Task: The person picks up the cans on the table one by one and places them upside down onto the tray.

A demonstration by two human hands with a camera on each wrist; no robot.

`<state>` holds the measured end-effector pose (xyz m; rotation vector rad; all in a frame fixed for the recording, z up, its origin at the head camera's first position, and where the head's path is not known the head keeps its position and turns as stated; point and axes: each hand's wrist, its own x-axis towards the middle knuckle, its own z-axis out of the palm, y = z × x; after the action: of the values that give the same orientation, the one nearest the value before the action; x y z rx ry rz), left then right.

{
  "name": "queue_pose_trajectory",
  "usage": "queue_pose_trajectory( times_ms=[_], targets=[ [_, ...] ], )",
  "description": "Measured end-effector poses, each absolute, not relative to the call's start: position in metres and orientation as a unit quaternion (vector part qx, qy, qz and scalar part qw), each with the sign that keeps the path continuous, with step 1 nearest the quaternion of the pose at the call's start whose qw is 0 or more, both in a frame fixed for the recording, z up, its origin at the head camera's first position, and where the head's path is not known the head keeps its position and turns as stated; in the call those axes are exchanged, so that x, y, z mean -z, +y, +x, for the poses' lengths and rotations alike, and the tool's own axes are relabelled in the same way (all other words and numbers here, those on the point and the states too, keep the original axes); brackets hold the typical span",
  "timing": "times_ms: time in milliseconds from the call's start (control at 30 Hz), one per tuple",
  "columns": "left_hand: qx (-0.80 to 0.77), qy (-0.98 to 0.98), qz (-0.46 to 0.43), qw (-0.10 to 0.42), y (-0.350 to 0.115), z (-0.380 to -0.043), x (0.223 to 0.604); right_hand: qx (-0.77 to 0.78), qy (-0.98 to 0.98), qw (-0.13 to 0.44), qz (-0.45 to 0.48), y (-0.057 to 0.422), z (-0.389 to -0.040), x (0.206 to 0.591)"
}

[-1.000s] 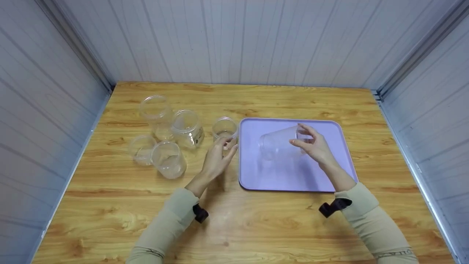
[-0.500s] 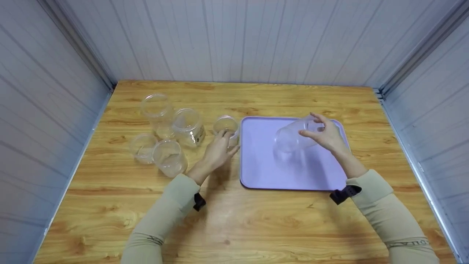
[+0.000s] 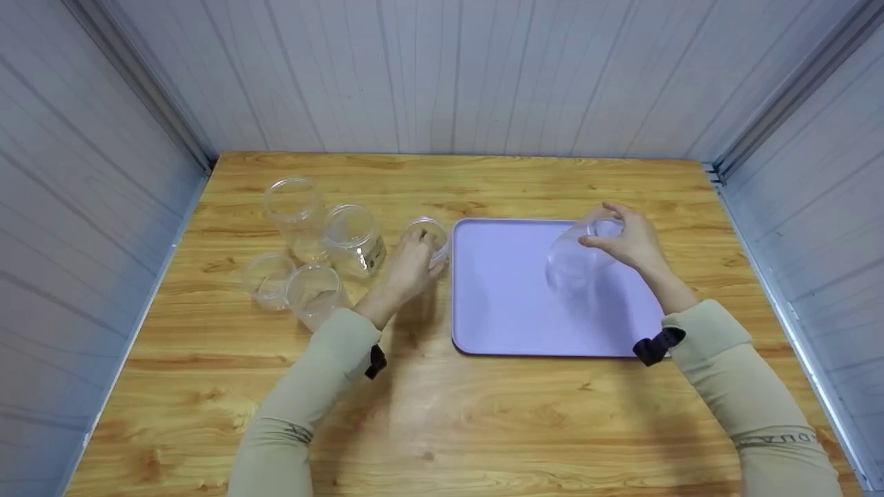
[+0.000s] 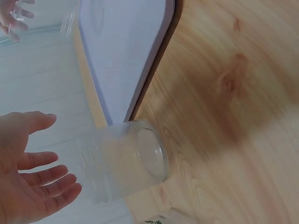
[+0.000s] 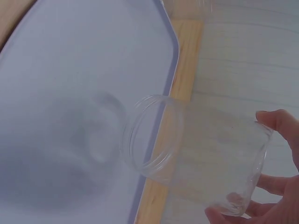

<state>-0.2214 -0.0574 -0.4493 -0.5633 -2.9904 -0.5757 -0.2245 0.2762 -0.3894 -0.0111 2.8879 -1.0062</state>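
Note:
My right hand [image 3: 634, 243] grips a clear plastic jar [image 5: 215, 154] by its base end, thumb on one side and fingers on the other. That jar is tilted, its threaded mouth pointing down toward the purple tray [image 3: 504, 310], above the tray's right half. On the left, my left hand [image 3: 409, 268] is over another clear jar [image 4: 128, 163], which stands upright beside the tray's left edge. The left wrist view shows the left fingers [image 4: 51, 175] spread and slightly bent just off this jar's mouth.
Several more clear jars stand left of the left hand: a tall one [image 3: 293, 207], one with printing [image 3: 352, 241], a low one [image 3: 268, 279] and a front one [image 3: 314, 293]. Pale panel walls [image 3: 428, 76] border the wooden table [image 3: 442, 414].
My right hand has moved right and away from me with its jar, which now points more steeply down. My left hand has shifted slightly farther over the jar beside the tray.

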Motion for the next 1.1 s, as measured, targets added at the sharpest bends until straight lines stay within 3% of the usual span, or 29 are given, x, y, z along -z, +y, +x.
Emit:
queue_pose_trajectory(
  times_ms=[367, 667, 933, 1100],
  targets=[
    [0.148, -0.975, -0.164, 0.0, -0.059, -0.236, 0.448, 0.285, 0.957, 0.045, 0.031, 0.288, -0.241, 0.392],
    [0.136, -0.979, -0.15, 0.024, -0.06, -0.243, 0.448, 0.25, 0.965, 0.049, 0.062, 0.304, -0.253, 0.397],
    [0.13, -0.984, -0.114, -0.038, -0.06, -0.25, 0.448, 0.256, 0.961, 0.056, 0.093, 0.321, -0.26, 0.401],
    [0.138, -0.984, -0.102, -0.046, -0.06, -0.254, 0.451, 0.28, 0.952, 0.059, 0.107, 0.331, -0.262, 0.403]
  ],
)
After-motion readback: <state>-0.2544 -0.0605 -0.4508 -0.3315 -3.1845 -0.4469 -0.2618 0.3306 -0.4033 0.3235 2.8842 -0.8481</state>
